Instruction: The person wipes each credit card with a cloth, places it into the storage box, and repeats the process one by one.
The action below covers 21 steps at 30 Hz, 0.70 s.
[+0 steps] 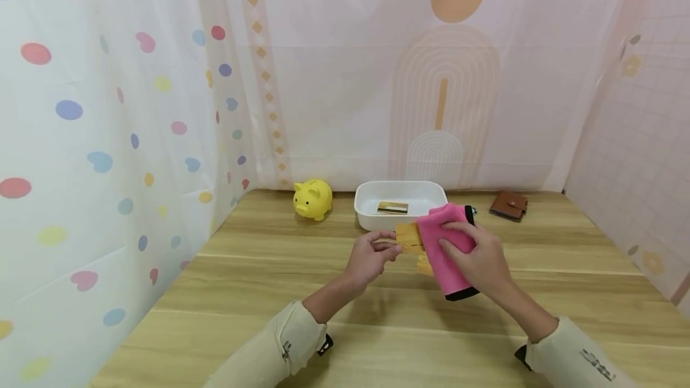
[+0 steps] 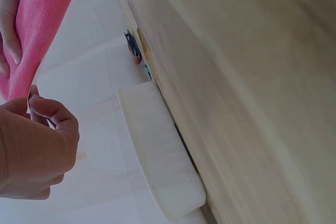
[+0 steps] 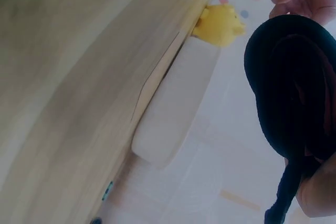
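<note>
Cloth (image 1: 440, 259) partly hides tray (image 1: 376, 223) beside piggy bank (image 1: 314, 200).

- On my feed: piggy bank (image 1: 312, 199) on table (image 1: 259, 322), back left, before the curtain (image 1: 345, 88).
- Tub (image 1: 369, 221) right of it, card (image 1: 393, 208) inside.
- Wallet (image 1: 508, 206) right of tub, back right.
- Pouch (image 1: 443, 256) before tub's right end, in right hand (image 1: 482, 259).
- Paper (image 1: 408, 236) between left hand (image 1: 369, 259) and pouch; I can't tell whether inside or behind pouch.
</note>
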Tool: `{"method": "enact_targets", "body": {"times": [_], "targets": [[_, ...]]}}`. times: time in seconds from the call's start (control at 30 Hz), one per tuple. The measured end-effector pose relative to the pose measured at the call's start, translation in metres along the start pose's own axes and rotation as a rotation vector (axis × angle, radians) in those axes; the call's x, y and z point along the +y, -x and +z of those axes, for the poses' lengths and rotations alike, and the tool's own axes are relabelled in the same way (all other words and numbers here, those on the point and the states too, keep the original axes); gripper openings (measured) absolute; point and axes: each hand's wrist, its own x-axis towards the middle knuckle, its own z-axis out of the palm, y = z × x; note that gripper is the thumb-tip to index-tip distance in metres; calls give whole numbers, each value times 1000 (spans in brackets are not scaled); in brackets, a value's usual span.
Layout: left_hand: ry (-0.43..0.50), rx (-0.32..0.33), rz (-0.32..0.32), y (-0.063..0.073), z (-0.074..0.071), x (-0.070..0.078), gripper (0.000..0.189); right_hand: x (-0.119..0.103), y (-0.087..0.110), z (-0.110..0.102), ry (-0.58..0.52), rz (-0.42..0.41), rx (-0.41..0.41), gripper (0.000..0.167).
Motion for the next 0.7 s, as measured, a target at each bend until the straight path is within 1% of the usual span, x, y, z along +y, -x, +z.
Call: {"method": "enact_targets", "body": {"times": [0.03,0.07,0.13,0.27,0.3,0.37,0.47,0.6,0.7], "targets": [[-1,9,-8,0,0,0,22,1,0,-1,-1,10,-5,26],[-3,19,-9,2,0,4,22,1,0,-2,-2,23,-9,25],[0,37,-24,1,-1,4,23,2,-1,-4,2,39,-16,24],[19,58,-44,-2,-5,6,23,7,-3,-7,18,47,-17,23],[31,62,-56,-7,-7,2,24,8,-3,-8,23,49,-18,23],[50,70,-66,-11,-9,2,25,10,-3,-9,30,58,-16,23],[92,89,-111,-21,-13,1,26,11,-1,-11,28,72,-18,23],[152,138,-161,-37,-15,4,24,10,1,-11,22,61,-17,23],[192,180,-172,-47,-16,7,23,10,2,-11,24,56,-16,23]]}}
